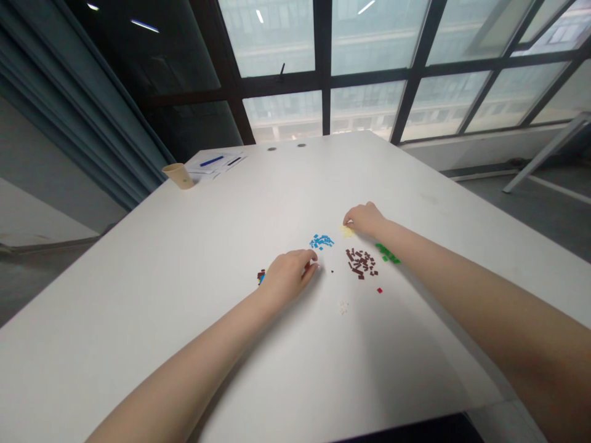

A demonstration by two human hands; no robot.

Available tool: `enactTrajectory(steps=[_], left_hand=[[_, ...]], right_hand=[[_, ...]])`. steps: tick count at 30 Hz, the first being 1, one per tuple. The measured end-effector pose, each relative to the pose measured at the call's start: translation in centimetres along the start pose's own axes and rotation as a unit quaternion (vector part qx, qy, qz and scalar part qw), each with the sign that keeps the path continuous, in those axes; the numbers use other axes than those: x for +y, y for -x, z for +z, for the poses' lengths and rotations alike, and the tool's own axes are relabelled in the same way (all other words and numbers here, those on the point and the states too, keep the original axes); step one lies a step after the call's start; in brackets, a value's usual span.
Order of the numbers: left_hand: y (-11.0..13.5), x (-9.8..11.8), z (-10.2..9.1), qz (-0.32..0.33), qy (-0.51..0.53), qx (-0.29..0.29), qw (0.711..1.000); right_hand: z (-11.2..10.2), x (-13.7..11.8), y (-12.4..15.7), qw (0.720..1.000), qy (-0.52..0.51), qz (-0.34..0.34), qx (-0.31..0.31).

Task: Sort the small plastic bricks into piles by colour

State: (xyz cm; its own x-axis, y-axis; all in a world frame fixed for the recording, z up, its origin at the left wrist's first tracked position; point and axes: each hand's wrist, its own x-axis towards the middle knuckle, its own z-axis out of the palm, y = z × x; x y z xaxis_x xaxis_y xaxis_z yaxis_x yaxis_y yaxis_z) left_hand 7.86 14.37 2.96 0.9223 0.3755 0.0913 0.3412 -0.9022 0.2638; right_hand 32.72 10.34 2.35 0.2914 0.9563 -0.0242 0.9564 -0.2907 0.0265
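Note:
My right hand (367,220) reaches to a pile of small pale yellow pieces (346,232). Its fingertips are pinched together at the pile's edge; whatever lies between them is hidden. My left hand (290,271) hovers low over the table, thumb and fingers curled almost together, and I cannot make out what they hold. Behind it peeks a partly hidden cluster of brown, blue and yellow pieces (261,277). Small blue bricks (322,241) lie between the hands. Nearby are a heap of dark brown bricks (361,263) and green bricks (386,253), partly covered by my right forearm.
On the white table (277,203) lie a single red piece (379,290), a tiny dark piece (332,271) and several whitish bits (343,307). A paper cup (179,176) stands at the far left edge beside papers (217,165) with a blue pen (211,161).

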Motion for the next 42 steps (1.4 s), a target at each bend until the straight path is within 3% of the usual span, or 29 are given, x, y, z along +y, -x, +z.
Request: enactTrajectory(steps=[5,8,12,16,26,34,42], left_hand=[[-0.2,-2.6,-2.0,-0.070,-0.052,-0.001,0.996],[-0.5,-5.3,-3.1,-0.128,-0.075,-0.059,0.987],[-0.7,-7.3,-3.2,-0.163,-0.064,-0.154,0.972],[-0.6,-7.5,-2.5,-0.177,-0.061,-0.185,0.965],[-0.4,-7.2,-2.6,-0.138,-0.068,-0.188,0.970],[-0.1,-5.2,-3.1,-0.116,-0.119,-0.214,0.963],[0.1,-5.0,-2.1,-0.066,-0.177,-0.188,0.964]], right_hand=[[-1.8,0.8,1.6,0.999,-0.014,0.024,0.046],[-2.9,-0.3,4.6,0.994,-0.081,0.017,0.065],[-2.9,-3.8,10.0,0.973,-0.216,-0.076,0.000],[-1.2,-6.2,13.4,0.950,-0.273,-0.152,-0.005],[1.9,-6.2,13.6,0.928,-0.324,-0.170,0.065],[1.9,-6.2,13.8,0.930,-0.318,-0.170,0.065],[1.8,-5.8,13.7,0.932,-0.311,-0.175,0.062]])
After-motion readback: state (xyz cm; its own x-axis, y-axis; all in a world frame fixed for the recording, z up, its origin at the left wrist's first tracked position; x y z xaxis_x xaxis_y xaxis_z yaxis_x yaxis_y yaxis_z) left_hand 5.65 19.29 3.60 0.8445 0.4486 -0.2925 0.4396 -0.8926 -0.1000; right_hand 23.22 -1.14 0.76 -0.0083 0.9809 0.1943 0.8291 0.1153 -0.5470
